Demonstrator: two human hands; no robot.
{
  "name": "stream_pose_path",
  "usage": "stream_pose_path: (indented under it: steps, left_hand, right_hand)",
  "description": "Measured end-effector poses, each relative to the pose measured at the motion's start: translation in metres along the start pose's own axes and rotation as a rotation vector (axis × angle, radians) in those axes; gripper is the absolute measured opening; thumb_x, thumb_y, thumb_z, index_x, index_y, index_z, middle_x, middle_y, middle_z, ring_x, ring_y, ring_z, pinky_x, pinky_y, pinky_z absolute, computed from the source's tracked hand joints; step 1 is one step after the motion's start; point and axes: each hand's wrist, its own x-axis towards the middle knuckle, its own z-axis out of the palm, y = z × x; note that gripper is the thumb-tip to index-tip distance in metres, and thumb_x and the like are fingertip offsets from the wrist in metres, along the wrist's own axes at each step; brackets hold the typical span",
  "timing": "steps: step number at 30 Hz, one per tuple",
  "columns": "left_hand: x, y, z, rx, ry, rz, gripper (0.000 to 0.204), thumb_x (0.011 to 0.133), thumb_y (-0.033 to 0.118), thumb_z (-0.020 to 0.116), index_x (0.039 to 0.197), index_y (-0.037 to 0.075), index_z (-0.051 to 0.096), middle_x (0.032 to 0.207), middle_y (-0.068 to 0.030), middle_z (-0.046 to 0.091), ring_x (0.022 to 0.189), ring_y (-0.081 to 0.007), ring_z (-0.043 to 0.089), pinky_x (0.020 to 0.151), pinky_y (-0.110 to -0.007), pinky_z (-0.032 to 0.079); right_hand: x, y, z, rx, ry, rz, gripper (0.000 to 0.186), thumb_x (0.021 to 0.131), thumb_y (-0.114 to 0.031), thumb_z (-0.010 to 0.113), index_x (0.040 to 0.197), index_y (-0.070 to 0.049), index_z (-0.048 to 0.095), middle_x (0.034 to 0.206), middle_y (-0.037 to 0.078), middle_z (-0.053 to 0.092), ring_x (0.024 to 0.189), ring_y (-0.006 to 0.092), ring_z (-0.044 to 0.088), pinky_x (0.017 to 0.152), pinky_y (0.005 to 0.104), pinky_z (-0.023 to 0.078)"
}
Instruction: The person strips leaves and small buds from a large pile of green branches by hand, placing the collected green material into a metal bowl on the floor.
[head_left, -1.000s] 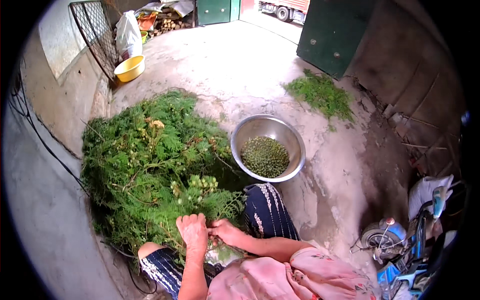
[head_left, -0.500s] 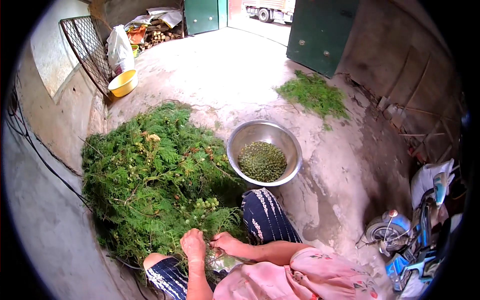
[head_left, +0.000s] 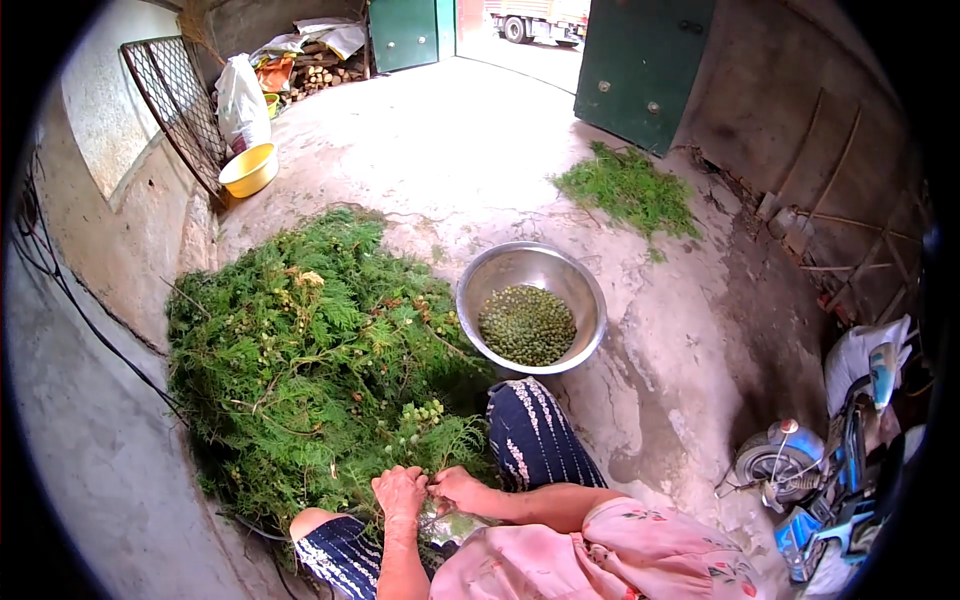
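Low in front of me, over my lap, my left hand (head_left: 401,491) and my right hand (head_left: 457,488) meet with fingers closed. A leafy evergreen sprig (head_left: 447,524) hangs beneath my right fingers and appears pinched there. What lies within my left fingers is hidden by the back of the hand. Just beyond them spreads a big heap of green conifer branches (head_left: 300,350). A cluster of pale green cones (head_left: 420,412) sits on its near part. Past my right knee, a steel basin (head_left: 590,345) holds many small round green cones (head_left: 527,325).
A smaller pile of green sprigs (head_left: 630,190) lies near the green metal door (head_left: 640,80). At the far left are a yellow basin (head_left: 249,172), a white sack (head_left: 242,100) and a leaning mesh frame (head_left: 172,105). A blue scooter (head_left: 800,490) stands at the right.
My left hand has shifted slightly right, up against my right hand. The truck outside the doorway has moved left. The heap and the basin look the same.
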Motion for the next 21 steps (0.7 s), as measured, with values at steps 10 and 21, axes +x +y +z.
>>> stream_pose_path:
  steps: [10,21]
  left_hand:
    - [0.002,0.005,0.019,-0.098,0.082,-0.047,0.015,0.076,0.021,0.056,0.074,0.01,0.065,0.075,-0.009,0.062,0.077,-0.0281,0.059,0.071,-0.041,0.043]
    - [0.002,-0.006,0.019,-0.882,0.195,-0.154,0.009,0.079,0.01,0.061,0.08,0.001,0.063,0.072,-0.0087,0.06,0.061,-0.0181,0.055,0.06,-0.03,0.044]
  right_hand:
    - [0.018,0.021,-0.013,-0.234,-0.053,-0.196,0.015,0.075,0.004,0.055,0.063,-0.003,0.05,0.054,0.009,0.051,0.04,0.0201,0.047,0.035,0.0349,0.041]
    - [0.042,0.02,-0.017,-0.941,0.401,-0.14,0.024,0.073,-0.02,0.068,0.078,0.004,0.065,0.074,0.018,0.064,0.066,0.0297,0.062,0.06,0.0394,0.048]
